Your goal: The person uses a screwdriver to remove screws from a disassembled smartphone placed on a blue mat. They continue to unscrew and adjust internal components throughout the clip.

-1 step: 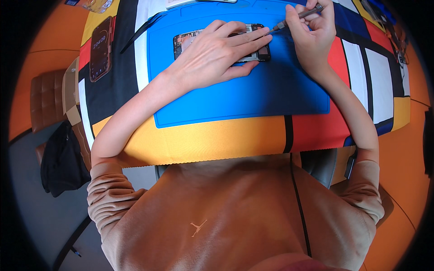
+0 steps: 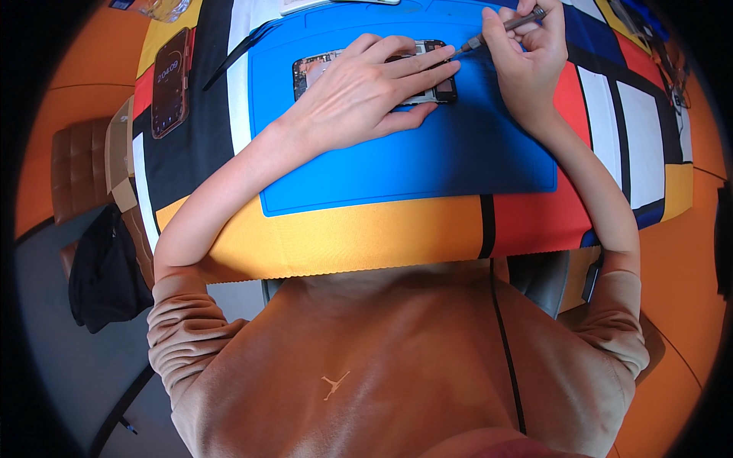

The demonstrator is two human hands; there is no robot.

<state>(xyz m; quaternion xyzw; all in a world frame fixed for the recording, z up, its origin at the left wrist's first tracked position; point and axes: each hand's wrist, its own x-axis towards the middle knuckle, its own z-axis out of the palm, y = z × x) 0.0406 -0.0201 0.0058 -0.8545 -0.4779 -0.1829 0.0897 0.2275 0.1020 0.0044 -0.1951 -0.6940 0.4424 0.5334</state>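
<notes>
On a blue mat (image 2: pixel 328 179) lies an opened smartphone (image 2: pixel 307 70) with its inner parts exposed. My left hand (image 2: pixel 366 88) rests across it, fingers stretched out and flat, hiding the middle of the phone. Between thumb and fingers, my right hand (image 2: pixel 531 69) grips a slim grey screwdriver (image 2: pixel 489 34). Its thin tip points down to the left, at the phone's right end beside my left fingertips. Whether the tip touches the phone or a screw is too small to tell.
Left of the mat, a second phone (image 2: pixel 170 82) with a lit screen lies on the colour-blocked tablecloth (image 2: pixel 366 237). Black tweezers (image 2: pixel 237 53) lie by the mat's left edge. A pale flat object (image 2: pixel 336 4) sits at the far edge. Cables (image 2: pixel 676 84) bunch at far right.
</notes>
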